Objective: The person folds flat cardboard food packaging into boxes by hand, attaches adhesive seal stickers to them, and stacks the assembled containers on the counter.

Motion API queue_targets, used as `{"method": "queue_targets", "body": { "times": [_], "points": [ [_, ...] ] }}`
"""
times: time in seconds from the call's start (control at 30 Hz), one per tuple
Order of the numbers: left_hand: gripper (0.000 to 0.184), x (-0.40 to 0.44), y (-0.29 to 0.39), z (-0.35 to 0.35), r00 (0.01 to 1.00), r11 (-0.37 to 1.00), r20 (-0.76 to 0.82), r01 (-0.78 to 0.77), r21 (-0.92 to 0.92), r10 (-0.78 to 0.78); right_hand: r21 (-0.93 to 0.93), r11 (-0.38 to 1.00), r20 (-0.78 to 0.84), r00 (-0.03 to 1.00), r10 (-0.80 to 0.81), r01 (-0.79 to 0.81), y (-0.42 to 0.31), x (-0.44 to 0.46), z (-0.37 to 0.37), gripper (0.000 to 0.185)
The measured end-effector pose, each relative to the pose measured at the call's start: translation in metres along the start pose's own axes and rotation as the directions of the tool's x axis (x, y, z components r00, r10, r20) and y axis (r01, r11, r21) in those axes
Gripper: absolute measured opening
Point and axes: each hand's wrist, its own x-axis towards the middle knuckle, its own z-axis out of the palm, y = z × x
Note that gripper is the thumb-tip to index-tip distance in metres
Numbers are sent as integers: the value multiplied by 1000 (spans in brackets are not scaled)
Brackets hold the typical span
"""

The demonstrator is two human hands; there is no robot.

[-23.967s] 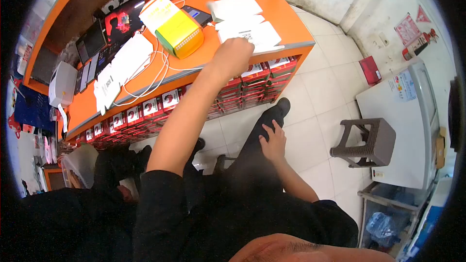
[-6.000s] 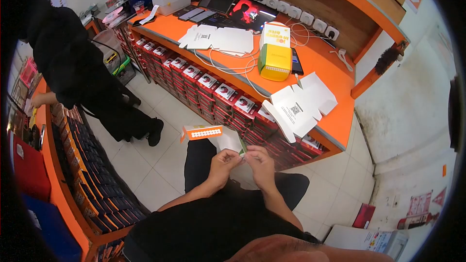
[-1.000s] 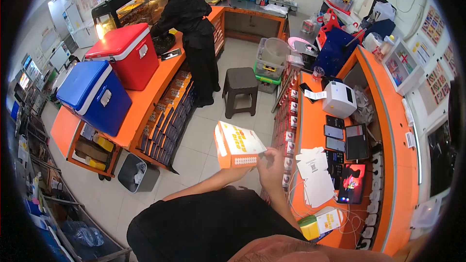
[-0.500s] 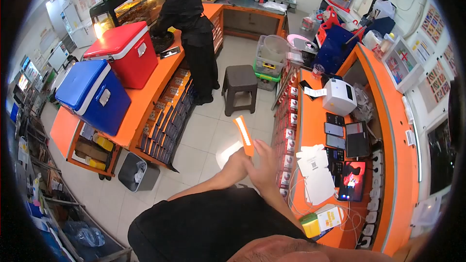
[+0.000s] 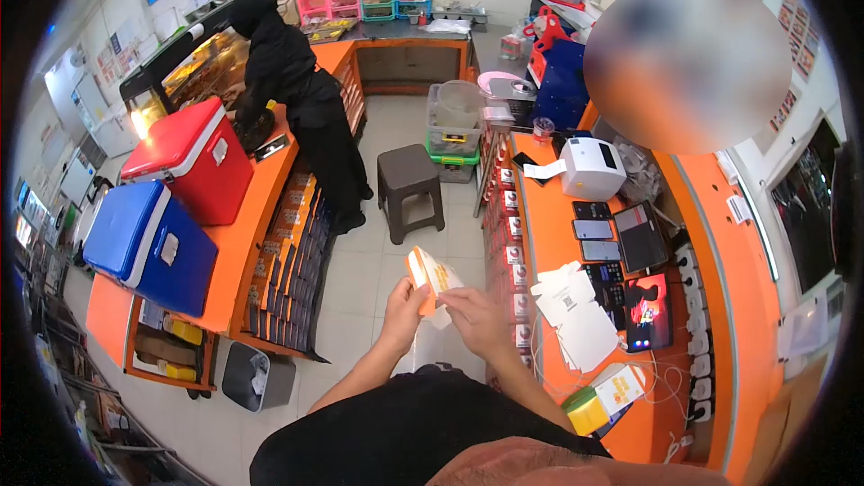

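Observation:
In front of my torso, an orange-and-white printed piece of packaging (image 5: 432, 274) is held up between both hands. Its white face has orange print; whether it is a folded box or a paper bag I cannot tell. My left hand (image 5: 401, 313) grips the orange edge on the near left side. The fingers of my right hand (image 5: 475, 315) pinch its lower right part. Something pale and translucent hangs below the packaging, between my forearms, too unclear to name.
On the right, the orange counter (image 5: 540, 189) carries a label printer (image 5: 592, 167), phones, a tablet (image 5: 648, 310) and flat white cartons (image 5: 576, 315). A stool (image 5: 409, 180) stands ahead. A person in black (image 5: 297, 108) works at the left counter beside red (image 5: 193, 162) and blue (image 5: 148, 247) coolers.
The packaging has turned from a narrow orange edge to show its printed white face. My hands, close together before, are now apart, one on each side of it. The view has shifted.

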Motion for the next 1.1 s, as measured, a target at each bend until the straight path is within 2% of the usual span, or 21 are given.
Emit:
{"method": "queue_targets", "body": {
  "times": [0.07,0.17,0.2,0.27,0.37,0.5,0.63,0.7,0.8,0.83,0.93,1.03,1.1],
  "points": [
    [18,1,3,-6,1000,972,3,19,234,-20,20,997,-62,995,74,-73,0,-2,0,19],
    [16,0,-4,-1,990,964,38,-142,224,137,191,920,-135,919,370,-342,-8,-3,-2,16],
    [16,0,-9,-1,962,902,54,-271,337,269,201,927,-155,924,348,-316,-9,-4,-1,16],
    [17,-1,-14,2,853,689,129,-490,534,506,217,940,-192,933,305,-263,-11,-5,0,15],
    [17,-4,-4,26,601,314,267,-686,657,754,97,989,-266,955,131,-109,-16,-3,2,19],
    [17,-6,1,30,571,251,337,-714,653,748,23,1000,-337,941,23,-16,-11,-4,5,19],
    [11,-10,13,38,558,289,372,-767,573,742,34,999,-380,925,22,-10,-18,-8,3,18],
    [10,-12,13,36,588,318,407,-765,560,699,77,997,-413,910,37,-6,-13,-13,2,18],
    [13,-16,20,36,633,347,446,-746,568,633,-9,999,-419,907,-47,48,-25,-6,-10,18],
    [14,-18,22,37,648,354,456,-737,575,610,77,996,-391,920,-4,37,-22,-7,-10,19],
    [10,-17,13,34,793,581,323,-602,548,517,305,950,-301,940,158,-62,-24,-6,-11,22],
    [9,-18,13,33,893,795,222,-450,405,392,100,995,-278,960,27,1,-19,-6,-7,25],
    [9,-16,9,33,906,856,213,-418,304,367,33,999,-300,954,11,-1,-20,-6,-5,25]
  ]
}}
